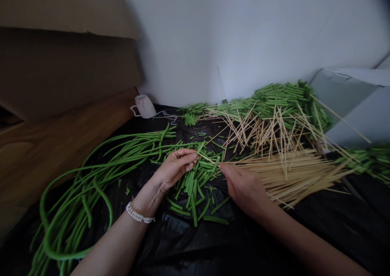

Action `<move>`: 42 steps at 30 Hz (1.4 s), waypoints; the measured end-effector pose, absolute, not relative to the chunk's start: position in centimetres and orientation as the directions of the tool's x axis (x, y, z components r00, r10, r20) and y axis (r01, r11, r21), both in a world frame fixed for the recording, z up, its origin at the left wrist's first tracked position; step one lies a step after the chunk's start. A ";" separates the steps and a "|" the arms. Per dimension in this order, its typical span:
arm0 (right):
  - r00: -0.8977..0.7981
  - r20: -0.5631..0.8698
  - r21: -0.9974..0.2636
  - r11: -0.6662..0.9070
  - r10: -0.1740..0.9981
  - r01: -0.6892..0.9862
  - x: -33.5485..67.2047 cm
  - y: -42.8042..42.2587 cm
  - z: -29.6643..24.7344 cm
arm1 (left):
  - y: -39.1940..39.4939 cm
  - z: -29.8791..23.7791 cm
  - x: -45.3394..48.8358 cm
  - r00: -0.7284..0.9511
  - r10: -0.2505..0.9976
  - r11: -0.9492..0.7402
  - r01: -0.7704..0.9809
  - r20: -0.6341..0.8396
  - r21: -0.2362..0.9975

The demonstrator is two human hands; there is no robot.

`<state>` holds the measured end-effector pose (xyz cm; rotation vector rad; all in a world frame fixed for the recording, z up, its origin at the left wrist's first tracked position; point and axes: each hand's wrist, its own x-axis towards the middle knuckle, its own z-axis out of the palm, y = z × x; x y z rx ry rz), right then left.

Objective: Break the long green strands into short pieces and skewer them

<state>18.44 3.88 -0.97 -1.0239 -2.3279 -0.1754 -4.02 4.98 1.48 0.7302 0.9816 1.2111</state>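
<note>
My left hand (176,167) is curled over a heap of short cut green bean pieces (195,182) and pinches one piece (199,149) at its fingertips. My right hand (243,186) lies beside the heap with its fingers closed on a thin bamboo skewer (210,159) whose tip points at that piece. A bundle of loose bamboo skewers (292,170) lies just right of my right hand. A pearl bracelet (138,215) is on my left wrist.
Long uncut green beans (91,174) sprawl at the left on black plastic sheeting (189,243). Skewered beans (274,101) pile up at the back by the white wall. A white mug (144,106) stands at the back left beside a wooden surface (61,138). A grey box (353,101) sits right.
</note>
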 end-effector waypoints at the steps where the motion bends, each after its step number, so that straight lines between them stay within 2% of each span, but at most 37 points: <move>1: -0.531 0.562 -0.124 0.699 0.634 0.704 18.4 3.9 -1.0 | 5.0 1.5 -4.0 0.067 0.972 0.231 -0.418 -0.224 0.879; 6: -0.519 0.538 -0.201 0.699 0.664 0.686 18.4 3.7 -1.0 | 4.8 1.7 -3.7 0.094 0.969 0.248 -0.408 -0.230 0.879; 13: -0.524 0.423 -0.402 0.671 0.739 0.623 18.0 3.6 -0.4 | 4.8 1.7 -3.8 0.095 0.969 0.245 -0.387 -0.226 0.889; 15: -0.522 0.449 -0.354 0.681 0.725 0.641 18.0 3.6 -0.5 | 4.8 1.7 -3.8 0.091 0.969 0.248 -0.385 -0.231 0.889; 18: -0.518 0.535 -0.206 0.698 0.668 0.686 18.1 3.4 -0.8 | 4.8 1.6 -3.7 0.091 0.967 0.254 -0.384 -0.237 0.888; 20: -0.519 0.544 -0.200 0.703 0.659 0.683 18.1 3.4 -0.7 | 4.8 1.6 -3.7 0.101 0.965 0.263 -0.379 -0.243 0.887; 25: -0.491 0.433 -0.518 0.655 0.756 0.550 17.7 3.4 0.4 | 4.6 1.8 -3.6 0.107 0.961 0.275 -0.363 -0.253 0.890; 27: -0.486 0.415 -0.570 0.636 0.770 0.520 17.6 3.4 0.7 | 4.6 1.9 -3.7 0.112 0.961 0.278 -0.361 -0.254 0.890; 32: -0.488 0.439 -0.512 0.657 0.754 0.554 17.7 3.4 0.0 | 4.6 1.8 -3.6 0.133 0.957 0.288 -0.350 -0.257 0.891; 37: -0.497 0.414 -0.572 0.643 0.763 0.510 17.3 3.3 0.1 | 4.1 1.7 -2.5 0.179 0.934 0.347 -0.247 -0.309 0.905; 42: -0.486 0.415 -0.578 0.636 0.769 0.512 17.1 3.4 0.6 | 3.8 1.6 -1.8 0.178 0.952 0.290 -0.259 -0.249 0.922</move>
